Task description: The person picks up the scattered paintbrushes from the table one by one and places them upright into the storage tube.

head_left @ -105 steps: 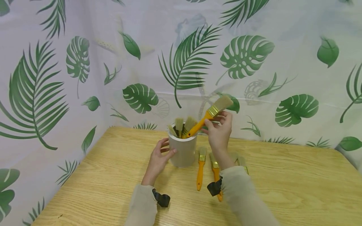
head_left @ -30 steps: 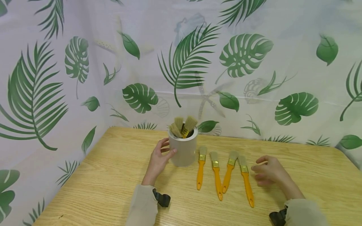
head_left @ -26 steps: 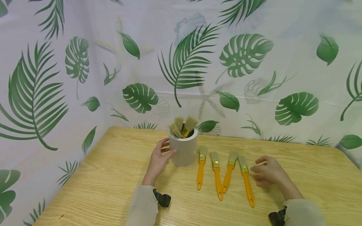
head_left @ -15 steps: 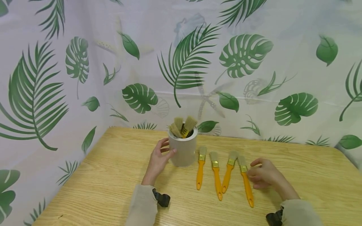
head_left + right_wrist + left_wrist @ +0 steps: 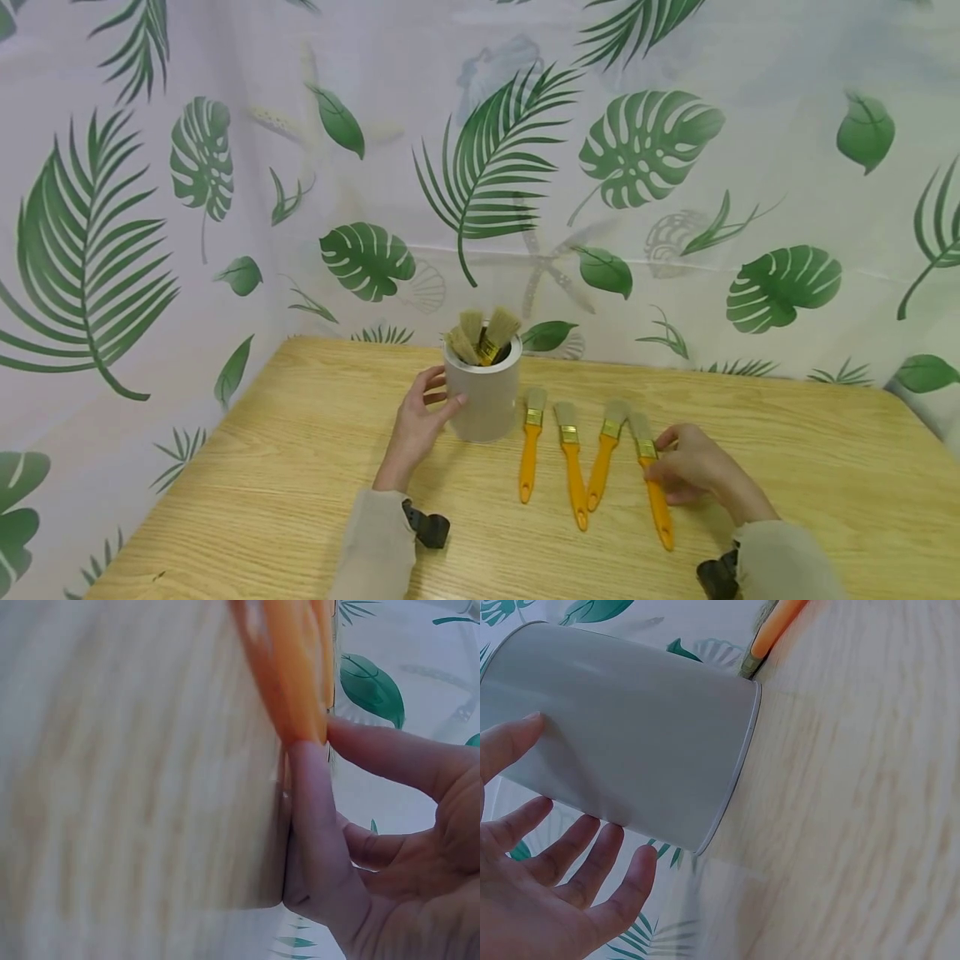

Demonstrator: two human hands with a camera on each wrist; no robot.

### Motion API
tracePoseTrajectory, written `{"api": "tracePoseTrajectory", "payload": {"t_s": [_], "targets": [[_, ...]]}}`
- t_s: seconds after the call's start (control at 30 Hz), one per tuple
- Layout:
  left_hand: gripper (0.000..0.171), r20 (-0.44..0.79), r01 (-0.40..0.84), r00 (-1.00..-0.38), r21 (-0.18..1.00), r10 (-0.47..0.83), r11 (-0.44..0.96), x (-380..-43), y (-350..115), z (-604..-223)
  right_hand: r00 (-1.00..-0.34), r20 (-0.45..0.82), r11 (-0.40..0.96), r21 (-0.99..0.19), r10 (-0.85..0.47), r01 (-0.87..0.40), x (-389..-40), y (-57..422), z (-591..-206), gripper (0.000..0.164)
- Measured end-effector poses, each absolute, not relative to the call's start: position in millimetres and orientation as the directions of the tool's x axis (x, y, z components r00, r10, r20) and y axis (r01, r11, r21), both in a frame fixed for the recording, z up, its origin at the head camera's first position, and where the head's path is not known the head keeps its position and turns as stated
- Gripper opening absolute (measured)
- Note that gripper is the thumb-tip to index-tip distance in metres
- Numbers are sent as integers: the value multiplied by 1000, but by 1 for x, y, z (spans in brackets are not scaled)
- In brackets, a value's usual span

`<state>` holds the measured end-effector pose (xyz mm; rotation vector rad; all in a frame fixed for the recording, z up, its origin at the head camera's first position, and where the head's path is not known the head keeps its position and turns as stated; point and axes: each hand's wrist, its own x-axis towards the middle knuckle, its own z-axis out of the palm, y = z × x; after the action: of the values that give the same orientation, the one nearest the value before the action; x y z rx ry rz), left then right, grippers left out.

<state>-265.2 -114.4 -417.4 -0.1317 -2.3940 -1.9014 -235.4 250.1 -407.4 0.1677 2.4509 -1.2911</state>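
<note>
A grey-white can (image 5: 483,410) stands upright on the table, with several paintbrushes (image 5: 501,327) in it, bristles up. My left hand (image 5: 417,423) holds the can's left side, thumb on the front and fingertips along the edge, as the left wrist view also shows. Four-sided gold ferrules and orange handles mark the brushes lying on the table. My right hand (image 5: 696,468) pinches the rightmost paintbrush (image 5: 658,510) between thumb and index finger near the top of its handle. In the right wrist view its orange handle (image 5: 289,671) fills the top, between the fingertips.
Three more paintbrushes lie between the can and my right hand: one upright-pointing brush (image 5: 529,454), a middle brush (image 5: 574,479) and a slanted brush (image 5: 603,467), their bristles toward the back. A leaf-printed cloth (image 5: 450,167) hangs behind the wooden table (image 5: 300,467).
Earlier my right hand held a larger paintbrush at the can's mouth; that hand then came down to the right and now grips the rightmost brush. My left hand has stayed at the can.
</note>
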Motion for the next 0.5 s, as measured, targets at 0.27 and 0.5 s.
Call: {"api": "tracePoseTrajectory", "payload": {"t_s": [0.27, 0.5], "targets": [[56, 128, 128, -992, 967, 16, 221, -265, -112, -419, -930, -364, 569, -778, -60, 268, -233, 253, -407, 51], [57, 129, 129, -992, 968, 16, 217, -265, -113, -420, -942, -329, 548, -801, -69, 240, -234, 255, -407, 54]]}}
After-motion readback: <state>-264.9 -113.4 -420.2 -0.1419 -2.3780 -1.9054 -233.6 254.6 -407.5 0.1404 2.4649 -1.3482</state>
